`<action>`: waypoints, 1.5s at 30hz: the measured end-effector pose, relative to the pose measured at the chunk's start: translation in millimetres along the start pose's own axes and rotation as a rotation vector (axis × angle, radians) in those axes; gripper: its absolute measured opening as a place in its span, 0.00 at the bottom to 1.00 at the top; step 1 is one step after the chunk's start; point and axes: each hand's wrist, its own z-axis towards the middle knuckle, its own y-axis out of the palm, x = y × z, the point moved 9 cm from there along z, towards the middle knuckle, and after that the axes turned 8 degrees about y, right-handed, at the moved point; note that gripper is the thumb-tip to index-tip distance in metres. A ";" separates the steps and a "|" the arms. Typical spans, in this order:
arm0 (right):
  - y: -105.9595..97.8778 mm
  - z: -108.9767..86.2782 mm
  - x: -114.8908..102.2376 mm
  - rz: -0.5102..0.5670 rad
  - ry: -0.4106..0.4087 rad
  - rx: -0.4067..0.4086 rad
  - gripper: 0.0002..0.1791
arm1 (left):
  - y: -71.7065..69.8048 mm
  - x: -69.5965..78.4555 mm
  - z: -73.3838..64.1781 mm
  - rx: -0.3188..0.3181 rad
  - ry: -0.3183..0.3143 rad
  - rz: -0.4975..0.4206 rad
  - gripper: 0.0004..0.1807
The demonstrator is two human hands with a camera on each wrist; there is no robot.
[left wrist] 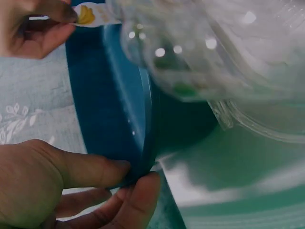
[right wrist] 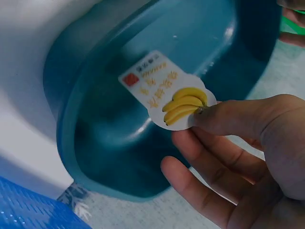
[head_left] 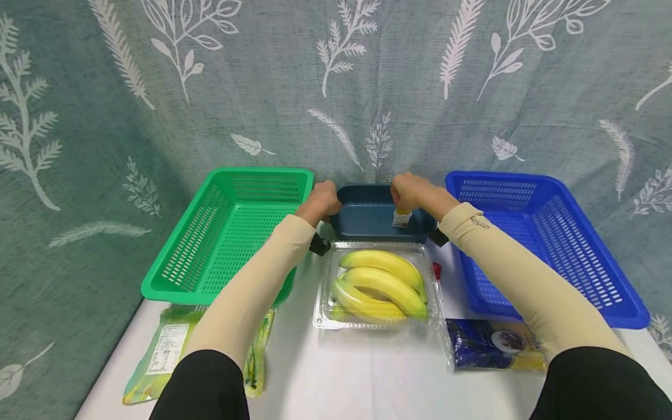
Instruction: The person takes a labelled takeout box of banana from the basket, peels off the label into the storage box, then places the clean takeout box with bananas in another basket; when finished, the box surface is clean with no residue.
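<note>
A dark teal plastic basin (head_left: 362,217) stands at the back of the table between two baskets. My left hand (head_left: 322,202) pinches its left rim between thumb and fingers, as the left wrist view shows. Over the basin, my right hand (head_left: 415,191) pinches a small white card (right wrist: 164,93) printed with yellow bananas and lettering. Thumb and index finger hold the card's rounded end; the other fingers are loosely bent. Just in front of the basin lies a clear plastic clamshell box (head_left: 319,315) with several yellow bananas (head_left: 383,286) inside.
A green basket (head_left: 210,233) stands at left, a blue basket (head_left: 567,256) at right. Green-yellow packets (head_left: 168,350) lie front left, and a dark blue packet (head_left: 488,344) front right. A small red item (head_left: 437,271) sits beside the clamshell. Patterned cloth (head_left: 367,134) hangs behind.
</note>
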 end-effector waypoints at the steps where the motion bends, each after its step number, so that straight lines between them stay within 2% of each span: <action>1: 1.4 0.9 1.0 -0.003 0.004 0.003 0.06 | 0.9 1.5 0.5 -0.009 0.003 0.002 0.30; 5: 6.0 4.1 5.3 0.004 0.018 0.024 0.03 | 3.6 5.7 1.7 -0.011 0.002 -0.012 0.34; 12: 8.7 6.1 11.1 0.001 0.021 0.091 0.05 | 7.8 11.0 2.0 -0.005 0.019 -0.005 0.34; 16: 6.0 4.1 12.5 -0.005 0.007 0.142 0.06 | 7.8 13.1 1.5 -0.004 0.027 0.007 0.34; 26: -5.9 -8.9 15.1 -0.012 -0.028 0.207 0.12 | 5.7 17.5 -1.9 -0.006 0.039 0.051 0.30; 33: -9.1 -17.8 15.9 -0.008 -0.049 0.232 0.12 | 7.7 12.6 -0.1 -0.008 0.015 0.059 0.28; 39: -13.8 -28.0 10.2 0.015 -0.087 0.254 0.13 | 8.6 2.3 5.4 -0.005 -0.034 0.023 0.33; 45: -17.7 -39.1 7.7 0.029 -0.082 0.239 0.11 | 4.5 0.5 3.7 0.017 -0.011 0.005 0.27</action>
